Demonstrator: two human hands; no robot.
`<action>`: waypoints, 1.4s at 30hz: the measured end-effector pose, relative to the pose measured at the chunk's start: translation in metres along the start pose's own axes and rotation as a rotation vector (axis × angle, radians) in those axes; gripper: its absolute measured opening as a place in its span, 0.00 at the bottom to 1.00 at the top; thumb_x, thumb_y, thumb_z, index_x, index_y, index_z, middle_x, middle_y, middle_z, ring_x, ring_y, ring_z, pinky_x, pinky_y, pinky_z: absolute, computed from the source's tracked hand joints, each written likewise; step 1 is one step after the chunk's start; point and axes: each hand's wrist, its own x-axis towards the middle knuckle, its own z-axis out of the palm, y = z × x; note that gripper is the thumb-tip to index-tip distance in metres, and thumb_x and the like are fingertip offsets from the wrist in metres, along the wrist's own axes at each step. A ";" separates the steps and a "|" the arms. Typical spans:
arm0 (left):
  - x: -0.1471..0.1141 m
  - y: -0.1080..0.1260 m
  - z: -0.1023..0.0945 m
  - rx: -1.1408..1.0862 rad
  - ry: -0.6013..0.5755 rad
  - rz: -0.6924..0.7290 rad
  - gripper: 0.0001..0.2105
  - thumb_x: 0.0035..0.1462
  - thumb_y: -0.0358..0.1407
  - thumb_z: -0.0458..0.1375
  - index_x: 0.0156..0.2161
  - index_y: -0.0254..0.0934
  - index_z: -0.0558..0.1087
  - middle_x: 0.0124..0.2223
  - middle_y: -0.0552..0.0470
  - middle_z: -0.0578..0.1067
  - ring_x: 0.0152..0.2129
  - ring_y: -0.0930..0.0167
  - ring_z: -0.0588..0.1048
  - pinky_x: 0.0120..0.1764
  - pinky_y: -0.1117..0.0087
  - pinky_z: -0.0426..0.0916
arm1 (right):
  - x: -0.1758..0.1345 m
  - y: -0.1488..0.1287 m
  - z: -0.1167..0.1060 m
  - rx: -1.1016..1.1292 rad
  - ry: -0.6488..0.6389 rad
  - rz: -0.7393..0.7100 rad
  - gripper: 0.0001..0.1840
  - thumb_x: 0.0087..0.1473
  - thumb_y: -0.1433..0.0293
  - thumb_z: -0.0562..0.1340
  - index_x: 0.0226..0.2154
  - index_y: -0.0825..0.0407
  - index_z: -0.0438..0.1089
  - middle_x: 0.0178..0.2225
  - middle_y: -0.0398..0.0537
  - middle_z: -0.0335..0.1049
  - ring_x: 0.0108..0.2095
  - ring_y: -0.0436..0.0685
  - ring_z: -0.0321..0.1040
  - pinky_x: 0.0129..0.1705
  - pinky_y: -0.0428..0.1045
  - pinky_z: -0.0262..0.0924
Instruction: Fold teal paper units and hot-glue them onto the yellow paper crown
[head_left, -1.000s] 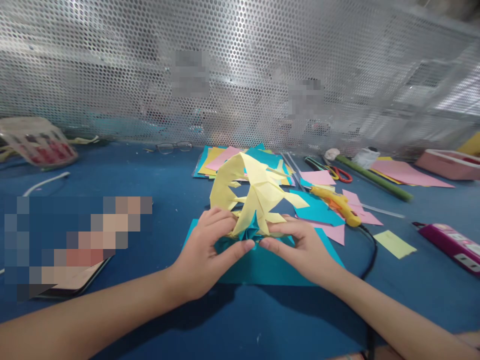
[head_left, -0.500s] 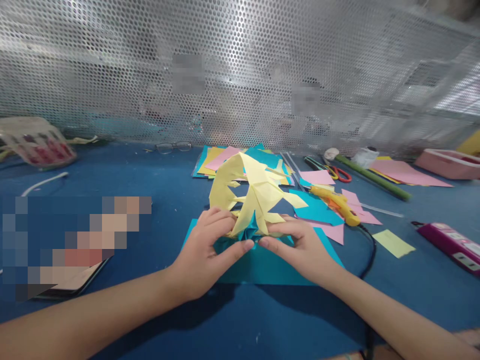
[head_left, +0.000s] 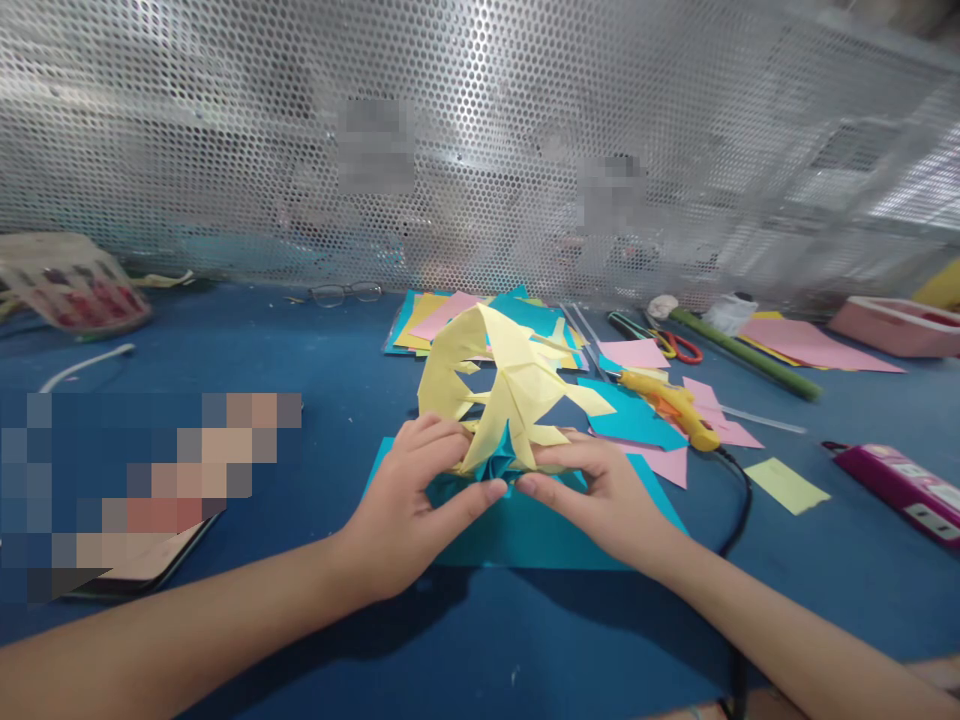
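Observation:
A pale yellow folded paper model (head_left: 517, 385), with pointed cut-out strips arching upward, stands between my hands. At its base is a small blue folded paper piece (head_left: 498, 462). My left hand (head_left: 420, 490) is closed around the lower left side, its thumb pressed at the blue piece. On the lower right side my right hand (head_left: 592, 490) pinches the base, thumb tip close to the other thumb. A flat blue sheet of paper (head_left: 540, 545) lies under both hands. Fingers behind the model are partly hidden.
To the right lie a yellow glue gun (head_left: 671, 405) with a black cord, red-handled scissors (head_left: 684, 348), paper scraps and a purple power strip (head_left: 904, 490). Stacked coloured paper (head_left: 427, 325) is behind. A basket (head_left: 71, 285) stands far left. A perforated metal screen (head_left: 465, 150) closes the back.

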 end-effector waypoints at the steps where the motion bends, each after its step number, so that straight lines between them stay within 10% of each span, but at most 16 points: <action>1: 0.000 0.000 0.000 -0.001 0.003 0.001 0.07 0.60 0.36 0.56 0.29 0.38 0.68 0.31 0.56 0.71 0.33 0.69 0.66 0.42 0.66 0.58 | 0.000 0.000 0.000 -0.002 -0.001 -0.001 0.15 0.56 0.65 0.63 0.20 0.51 0.70 0.20 0.38 0.68 0.24 0.49 0.60 0.39 0.46 0.57; 42: 0.001 0.003 -0.001 0.047 -0.023 0.030 0.06 0.59 0.34 0.56 0.30 0.39 0.68 0.32 0.55 0.74 0.33 0.70 0.68 0.45 0.64 0.59 | 0.001 -0.002 0.001 0.109 0.032 -0.017 0.03 0.50 0.71 0.68 0.26 0.47 0.76 0.29 0.37 0.78 0.31 0.52 0.70 0.40 0.46 0.62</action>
